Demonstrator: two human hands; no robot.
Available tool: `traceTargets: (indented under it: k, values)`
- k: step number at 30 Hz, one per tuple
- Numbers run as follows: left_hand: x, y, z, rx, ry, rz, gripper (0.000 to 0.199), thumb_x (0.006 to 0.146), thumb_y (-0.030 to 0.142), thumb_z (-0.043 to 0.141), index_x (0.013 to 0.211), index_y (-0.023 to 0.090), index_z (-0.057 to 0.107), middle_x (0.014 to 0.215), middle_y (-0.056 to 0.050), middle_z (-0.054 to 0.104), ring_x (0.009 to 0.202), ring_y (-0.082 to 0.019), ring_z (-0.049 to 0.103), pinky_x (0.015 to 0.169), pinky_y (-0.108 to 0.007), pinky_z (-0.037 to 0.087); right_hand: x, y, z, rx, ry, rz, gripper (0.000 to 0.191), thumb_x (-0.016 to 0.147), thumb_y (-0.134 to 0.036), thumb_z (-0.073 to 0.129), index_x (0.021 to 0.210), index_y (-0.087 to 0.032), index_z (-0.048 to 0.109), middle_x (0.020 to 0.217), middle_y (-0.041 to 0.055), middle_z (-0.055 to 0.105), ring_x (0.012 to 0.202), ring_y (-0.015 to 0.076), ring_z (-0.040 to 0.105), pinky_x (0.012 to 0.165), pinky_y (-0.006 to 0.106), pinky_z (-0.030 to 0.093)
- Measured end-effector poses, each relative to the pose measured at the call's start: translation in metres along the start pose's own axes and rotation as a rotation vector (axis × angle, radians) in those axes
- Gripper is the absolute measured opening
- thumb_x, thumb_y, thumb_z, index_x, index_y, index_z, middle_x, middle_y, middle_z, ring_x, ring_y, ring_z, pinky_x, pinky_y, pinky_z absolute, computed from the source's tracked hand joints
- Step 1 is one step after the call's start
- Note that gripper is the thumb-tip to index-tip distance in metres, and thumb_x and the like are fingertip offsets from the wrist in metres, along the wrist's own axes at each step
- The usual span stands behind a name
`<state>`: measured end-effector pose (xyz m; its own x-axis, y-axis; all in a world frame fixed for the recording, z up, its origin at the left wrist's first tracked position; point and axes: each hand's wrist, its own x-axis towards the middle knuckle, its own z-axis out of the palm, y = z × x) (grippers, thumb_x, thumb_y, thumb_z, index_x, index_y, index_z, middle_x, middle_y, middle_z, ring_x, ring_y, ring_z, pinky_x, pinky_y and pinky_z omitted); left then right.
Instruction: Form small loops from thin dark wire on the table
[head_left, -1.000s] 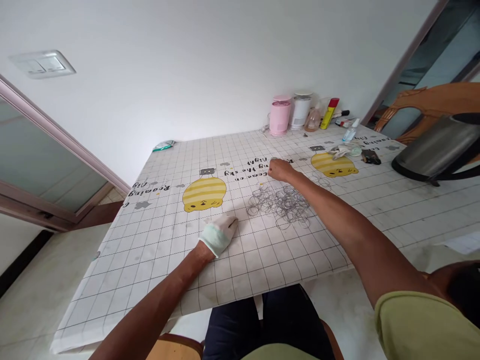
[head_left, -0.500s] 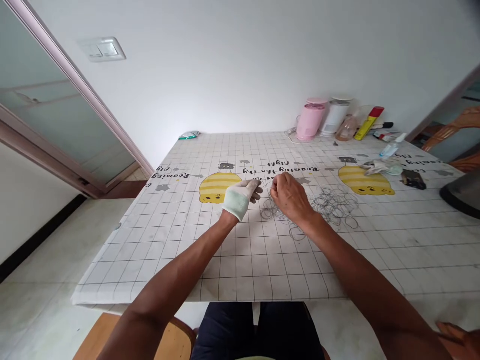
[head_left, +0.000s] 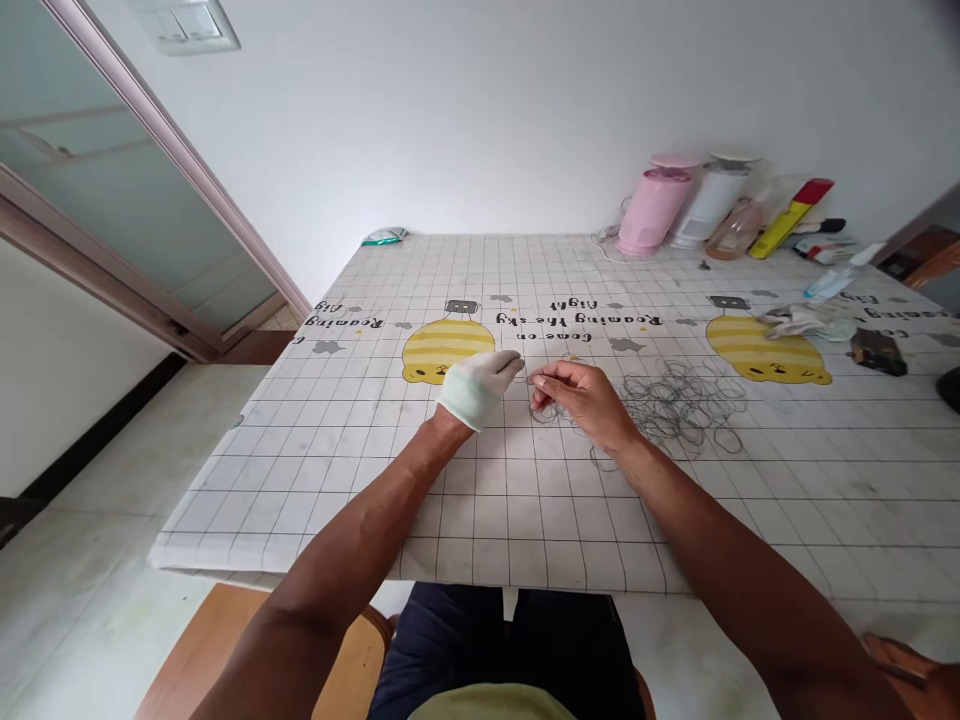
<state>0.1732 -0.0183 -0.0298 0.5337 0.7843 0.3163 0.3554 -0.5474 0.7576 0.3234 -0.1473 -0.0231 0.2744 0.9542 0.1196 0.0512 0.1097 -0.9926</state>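
Observation:
My left hand [head_left: 484, 385], in a white knit glove with a pale green cuff, is closed in a pinch above the table. Close to its right, my bare right hand [head_left: 574, 392] also pinches, thumb against fingers. Their fingertips face each other across a small gap; whatever they hold is too fine to make out. A loose tangle of thin grey wire-like loops [head_left: 682, 405] lies to the right of my right hand. Some loops reach beneath that hand, which partly hides them.
A checked cloth [head_left: 345, 530] covers the table. Along the wall stand a pink cylinder [head_left: 654, 210], a white cylinder [head_left: 709, 205], a bottle [head_left: 735, 232] and a red-yellow can [head_left: 791, 220]. Another glove [head_left: 806, 322] and a dark object [head_left: 877, 352] lie right. A green-white packet [head_left: 385, 236] sits far left.
The view has tilted down and shifted slightly. My right hand has turned so its thumb and index finger show more. Both hands stay close together.

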Motion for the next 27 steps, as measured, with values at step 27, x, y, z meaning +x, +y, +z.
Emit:
traceTargets:
  k: [27]
  values:
    - [-0.012,0.028,0.020,-0.534,-0.236,-0.462,0.014,0.089,0.021,0.061,0.079,0.018,0.069,0.076,-0.003,0.072,0.060,-0.012,0.066,0.051,-0.022,0.050,-0.006,0.009,0.009,-0.447,0.327,-0.203,0.021,0.102,-0.044,0.060,0.097,-0.025,0.068,0.071,0.0006,0.072,0.061,0.0198,0.070,0.061,0.034,0.058]
